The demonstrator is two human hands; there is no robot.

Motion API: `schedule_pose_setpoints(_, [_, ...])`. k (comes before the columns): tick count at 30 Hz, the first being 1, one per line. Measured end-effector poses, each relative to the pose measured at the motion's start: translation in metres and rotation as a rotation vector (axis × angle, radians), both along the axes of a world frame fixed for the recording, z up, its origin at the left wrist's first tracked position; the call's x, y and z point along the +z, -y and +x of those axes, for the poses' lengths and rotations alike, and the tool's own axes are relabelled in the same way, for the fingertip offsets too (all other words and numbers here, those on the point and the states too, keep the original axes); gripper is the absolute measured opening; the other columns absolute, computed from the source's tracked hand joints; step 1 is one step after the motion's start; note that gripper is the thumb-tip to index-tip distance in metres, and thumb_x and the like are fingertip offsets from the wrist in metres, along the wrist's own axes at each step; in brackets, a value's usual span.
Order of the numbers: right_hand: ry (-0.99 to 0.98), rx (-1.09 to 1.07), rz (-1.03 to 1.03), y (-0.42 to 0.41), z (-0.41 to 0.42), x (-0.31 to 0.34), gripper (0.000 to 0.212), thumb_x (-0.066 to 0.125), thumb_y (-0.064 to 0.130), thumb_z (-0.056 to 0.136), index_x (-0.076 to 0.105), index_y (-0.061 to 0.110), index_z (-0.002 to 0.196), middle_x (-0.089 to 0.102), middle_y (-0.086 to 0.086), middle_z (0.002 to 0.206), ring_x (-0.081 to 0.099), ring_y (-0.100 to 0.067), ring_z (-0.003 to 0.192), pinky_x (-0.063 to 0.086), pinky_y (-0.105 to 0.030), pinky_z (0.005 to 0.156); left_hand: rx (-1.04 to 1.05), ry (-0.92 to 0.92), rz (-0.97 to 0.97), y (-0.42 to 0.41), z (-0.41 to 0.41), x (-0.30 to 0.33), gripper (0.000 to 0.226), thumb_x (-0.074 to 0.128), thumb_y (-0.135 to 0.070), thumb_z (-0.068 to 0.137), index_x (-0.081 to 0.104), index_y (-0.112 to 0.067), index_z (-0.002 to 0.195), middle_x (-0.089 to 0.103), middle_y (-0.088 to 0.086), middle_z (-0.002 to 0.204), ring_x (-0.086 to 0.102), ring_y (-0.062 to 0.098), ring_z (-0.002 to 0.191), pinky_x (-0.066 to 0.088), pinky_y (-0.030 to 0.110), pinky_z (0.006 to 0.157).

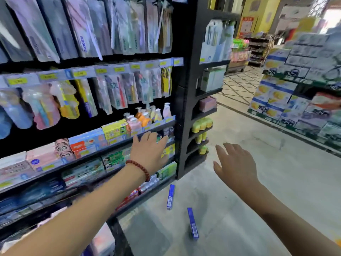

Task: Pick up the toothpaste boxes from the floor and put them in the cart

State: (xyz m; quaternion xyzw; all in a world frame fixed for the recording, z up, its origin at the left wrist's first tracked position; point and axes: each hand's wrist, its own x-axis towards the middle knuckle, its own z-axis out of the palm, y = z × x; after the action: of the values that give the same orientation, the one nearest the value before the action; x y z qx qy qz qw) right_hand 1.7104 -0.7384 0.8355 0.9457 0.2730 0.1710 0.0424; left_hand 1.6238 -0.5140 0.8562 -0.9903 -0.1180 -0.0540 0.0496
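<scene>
Our left hand (149,152) and right hand (234,163) hover released above two blue boxes (170,196) on the floor (276,182); probably light and stiff, best pinched across the long sides.

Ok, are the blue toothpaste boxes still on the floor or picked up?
On the floor. Both blue boxes lie by the shelf base; the left hand and right hand are open, holding nothing.

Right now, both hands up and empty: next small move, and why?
Probably lower the right hand toward the nearer blue toothpaste box on the floor. Both hands are open and hold nothing, the left hand is up by the shelves, and a second blue box lies just beyond. No cart is in view.
</scene>
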Motion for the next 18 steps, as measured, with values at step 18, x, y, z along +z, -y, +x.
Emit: schedule_pose_setpoints(18, [-0.022,-0.059,0.017,-0.043,0.23,-0.019,0.054,0.076,0.028,0.07,0.063,0.005,0.117,0.066,-0.017,0.1,0.062,-0.037,0.085,0.051,-0.037,0.065,-0.154,-0.109,0.004,-0.028,0.264,-0.023,0.062,0.039,-0.046,0.095,0.016,-0.024,0.149,0.029,0.011,0.145,0.025,0.03,0.136,0.023,0.053,0.108])
